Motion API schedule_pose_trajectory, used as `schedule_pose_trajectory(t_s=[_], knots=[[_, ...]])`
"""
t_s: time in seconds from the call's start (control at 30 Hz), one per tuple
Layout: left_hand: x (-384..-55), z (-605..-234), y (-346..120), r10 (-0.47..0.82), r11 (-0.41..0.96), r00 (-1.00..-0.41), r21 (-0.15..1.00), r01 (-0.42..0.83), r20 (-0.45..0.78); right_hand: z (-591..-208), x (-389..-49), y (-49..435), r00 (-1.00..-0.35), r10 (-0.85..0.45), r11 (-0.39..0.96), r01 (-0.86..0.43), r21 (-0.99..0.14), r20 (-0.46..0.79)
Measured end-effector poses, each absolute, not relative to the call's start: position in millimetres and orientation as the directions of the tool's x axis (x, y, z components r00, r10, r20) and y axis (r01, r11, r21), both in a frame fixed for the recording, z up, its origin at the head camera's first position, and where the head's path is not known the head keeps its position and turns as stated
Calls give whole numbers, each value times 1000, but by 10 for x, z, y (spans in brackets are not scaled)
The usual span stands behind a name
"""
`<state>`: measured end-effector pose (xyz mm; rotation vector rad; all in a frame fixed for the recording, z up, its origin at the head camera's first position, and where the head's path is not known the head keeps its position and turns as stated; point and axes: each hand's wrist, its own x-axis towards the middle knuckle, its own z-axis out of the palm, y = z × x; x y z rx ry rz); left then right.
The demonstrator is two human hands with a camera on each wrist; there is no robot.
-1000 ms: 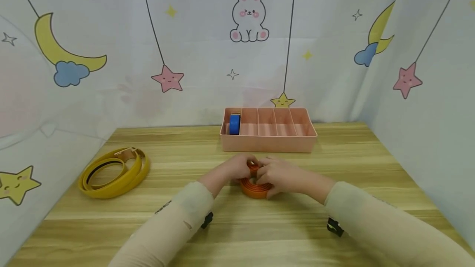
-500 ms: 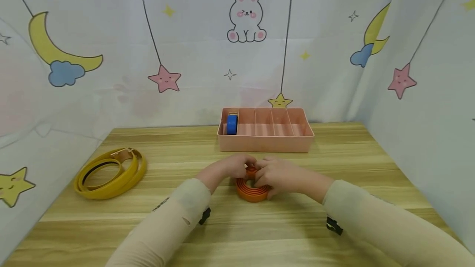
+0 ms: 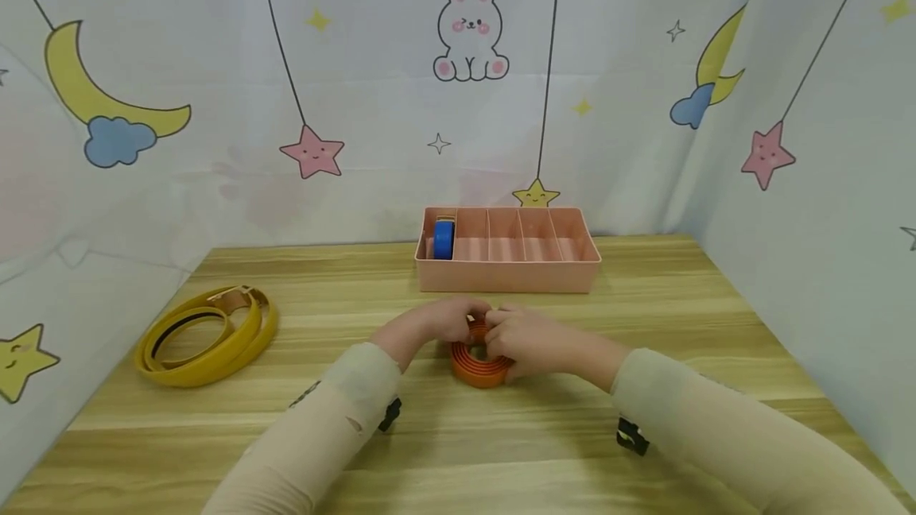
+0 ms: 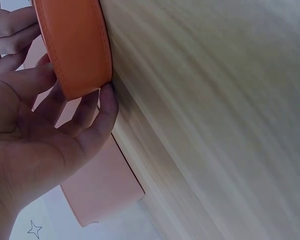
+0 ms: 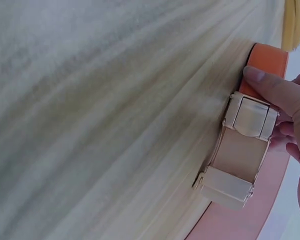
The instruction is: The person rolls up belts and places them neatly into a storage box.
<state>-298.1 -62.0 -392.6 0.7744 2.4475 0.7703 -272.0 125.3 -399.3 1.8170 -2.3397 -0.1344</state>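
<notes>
An orange belt (image 3: 478, 374), wound into a flat coil, is between both hands on the table. My left hand (image 3: 447, 321) holds the far left side of the coil; in the left wrist view its fingers curl about the orange band (image 4: 80, 55). The right hand (image 3: 535, 342) grips the coil's right side. In the right wrist view its thumb presses the outer face of the belt beside a pale gold metal buckle (image 5: 245, 135). Fingers partly hide the coil's far edge.
Behind the hands stands a pink divided box (image 3: 508, 276), with a rolled blue belt (image 3: 444, 240) in its leftmost compartment. A loosely coiled yellow belt (image 3: 254, 336) lies at the left of the wooden table (image 3: 458, 467). Printed curtains hang behind and beside the table.
The whole head view has shifted slightly left. The orange coil has come slightly nearer to me, with both hands still holding it.
</notes>
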Motion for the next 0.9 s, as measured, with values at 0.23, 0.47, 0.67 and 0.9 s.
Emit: schedule_pose_trajectory(t_s=[0.23, 0.47, 0.67, 0.9], knots=[[-2970, -3997, -644, 612, 684, -772, 605, 407, -171, -3960, -2701, 1254, -230, -971, 239, -941, 241, 67], [-2870, -3956, -711, 704, 608, -703, 423, 672, 106, -3794, -2763, 1336, -302, -948, 315, -934, 167, 99], [-2782, -3811, -810, 835, 489, -460, -24, 872, 301, -3565, -2823, 1443, -366, -923, 379, -919, 108, 120], [-2715, -3765, -777, 902, 371, -198, -450, 812, 385, -3415, -2821, 1541, -400, -905, 396, -916, -62, 145]])
